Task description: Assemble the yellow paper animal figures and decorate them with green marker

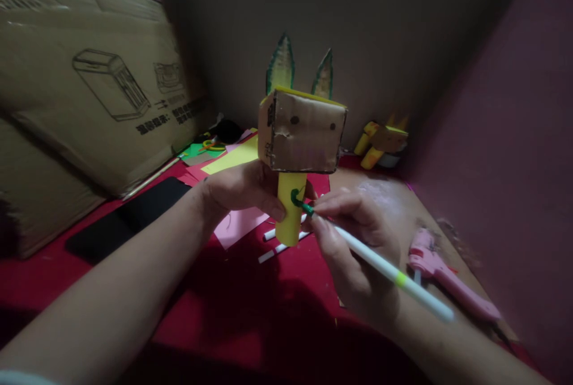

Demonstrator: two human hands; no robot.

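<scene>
A cardboard figure (308, 131) with a boxy head, two pointed green-edged ears and dotted eyes is held upright over the table. My left hand (250, 191) is closed around its yellow paper tube body (289, 233), thumb at the front. In my right hand (353, 236) a white marker with a green tip (380, 265) is pinched between thumb and fingers. Its tip touches or nearly touches the tube, where a dark green curved mark (294, 196) shows. Some fingers of my left hand are hidden behind the figure.
A pink glue gun (447, 280) lies on a cardboard sheet (389, 194) at right. Behind stands another cardboard figure (385, 137). Colored paper (237, 155), scissors (212, 145), white markers (280, 250) and a black flat object (129, 218) lie around. A big carton (89, 86) leans at left.
</scene>
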